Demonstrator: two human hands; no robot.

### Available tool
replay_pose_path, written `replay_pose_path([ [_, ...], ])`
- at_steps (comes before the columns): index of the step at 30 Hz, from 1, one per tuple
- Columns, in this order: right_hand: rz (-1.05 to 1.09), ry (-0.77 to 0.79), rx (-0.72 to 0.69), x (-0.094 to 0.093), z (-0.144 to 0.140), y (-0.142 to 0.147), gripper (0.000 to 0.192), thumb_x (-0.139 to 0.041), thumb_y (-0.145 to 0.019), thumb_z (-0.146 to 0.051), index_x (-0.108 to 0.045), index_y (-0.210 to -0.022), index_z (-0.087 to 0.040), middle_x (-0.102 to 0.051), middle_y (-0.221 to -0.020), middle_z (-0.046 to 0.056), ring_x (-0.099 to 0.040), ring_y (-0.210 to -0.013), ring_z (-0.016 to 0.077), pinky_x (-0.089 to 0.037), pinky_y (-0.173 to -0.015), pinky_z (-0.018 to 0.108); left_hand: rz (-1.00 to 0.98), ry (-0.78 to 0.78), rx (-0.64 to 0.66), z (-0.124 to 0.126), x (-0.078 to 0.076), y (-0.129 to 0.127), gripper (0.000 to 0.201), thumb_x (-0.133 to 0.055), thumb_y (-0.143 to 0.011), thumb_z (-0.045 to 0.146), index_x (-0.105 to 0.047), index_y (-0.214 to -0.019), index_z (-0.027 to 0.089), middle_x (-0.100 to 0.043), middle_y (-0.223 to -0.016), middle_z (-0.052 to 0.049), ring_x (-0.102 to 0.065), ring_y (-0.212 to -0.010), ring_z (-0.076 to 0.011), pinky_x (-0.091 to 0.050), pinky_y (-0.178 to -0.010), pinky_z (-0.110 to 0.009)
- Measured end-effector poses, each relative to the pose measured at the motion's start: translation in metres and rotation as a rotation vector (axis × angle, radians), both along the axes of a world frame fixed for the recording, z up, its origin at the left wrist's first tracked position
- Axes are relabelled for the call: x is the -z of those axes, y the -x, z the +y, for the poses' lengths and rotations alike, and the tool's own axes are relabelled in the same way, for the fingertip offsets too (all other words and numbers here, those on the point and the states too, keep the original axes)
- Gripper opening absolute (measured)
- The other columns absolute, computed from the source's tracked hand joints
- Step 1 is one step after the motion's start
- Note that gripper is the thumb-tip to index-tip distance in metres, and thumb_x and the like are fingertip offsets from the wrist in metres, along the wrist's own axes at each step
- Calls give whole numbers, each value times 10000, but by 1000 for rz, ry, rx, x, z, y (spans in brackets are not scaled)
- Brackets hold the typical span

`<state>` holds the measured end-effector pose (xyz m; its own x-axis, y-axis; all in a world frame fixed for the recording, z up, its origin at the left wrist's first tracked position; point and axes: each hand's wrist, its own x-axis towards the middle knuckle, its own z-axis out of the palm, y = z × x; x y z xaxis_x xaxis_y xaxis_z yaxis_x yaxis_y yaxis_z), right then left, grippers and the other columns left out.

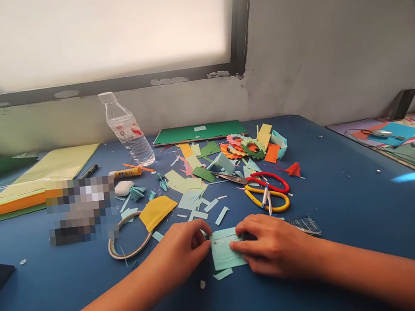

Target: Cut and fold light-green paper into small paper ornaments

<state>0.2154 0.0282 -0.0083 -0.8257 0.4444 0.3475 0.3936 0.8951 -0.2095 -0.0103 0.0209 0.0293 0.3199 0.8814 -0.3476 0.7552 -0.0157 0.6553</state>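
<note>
A small light teal paper (224,262) lies on the blue table between my hands, with a see-through card bearing printed marks (225,246) seemingly laid over it. My left hand (187,244) is closed, thumb and forefinger pinched at the paper's upper left edge. From the other side, my right hand (271,245) grips the right part with bent fingers, one fingertip pressing on the middle. What lies under the right fingers is hidden. A teal strip (223,274) pokes out below the paper. Scissors (266,191) with red and yellow handles rest just beyond my right hand.
Coloured paper scraps (192,184) cover the table's middle. Farther back stand a tilted-looking water bottle (129,134) and a green board (197,132). To the left are a glue stick (126,173), a tape-like ring (129,255) and yellow sheets (56,164). A clear patterned piece (306,225) lies beside my right wrist.
</note>
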Motion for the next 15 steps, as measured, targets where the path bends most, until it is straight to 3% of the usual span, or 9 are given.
replay_pose_path([
  [3,18,15,-6,2,0,-1,225,-513,-846,-157,-652,-1021,-181,-625,-937,85,-557,-790,187,-461,-690,303,100,-194,97,-5,6,2,147,-497,-815,191,-634,-865,179,-638,-809,-53,-594,-749,-215,-490,-683,-340],
  [6,54,39,12,4,-1,-2,226,-520,-848,-160,-642,-1037,-186,-620,-926,80,-555,-790,188,-466,-702,315,161,-675,458,-17,18,1,254,-397,-868,116,-637,-804,166,-654,-837,-80,-608,-738,-194,-510,-622,-284],
  [8,64,59,24,4,-2,-2,237,-518,-851,-158,-635,-1056,-187,-619,-923,81,-557,-803,193,-472,-713,322,126,-912,617,-25,27,0,268,-380,-901,124,-646,-883,142,-674,-838,-87,-630,-771,-193,-532,-630,-265],
  [11,63,92,32,4,-4,-3,266,-507,-858,-152,-624,-1093,-192,-622,-950,88,-563,-848,207,-483,-739,335,175,-1131,624,-34,37,-2,330,-324,-925,87,-646,-996,83,-714,-842,-89,-667,-786,-183,-552,-647,-248],
  [15,85,120,59,4,-7,-3,274,-509,-861,-146,-632,-1102,-190,-630,-969,95,-570,-870,207,-498,-757,327,264,-1190,529,-40,50,-3,296,-385,-930,91,-662,-1023,139,-736,-984,-35,-680,-892,-162,-548,-722,-238],
])
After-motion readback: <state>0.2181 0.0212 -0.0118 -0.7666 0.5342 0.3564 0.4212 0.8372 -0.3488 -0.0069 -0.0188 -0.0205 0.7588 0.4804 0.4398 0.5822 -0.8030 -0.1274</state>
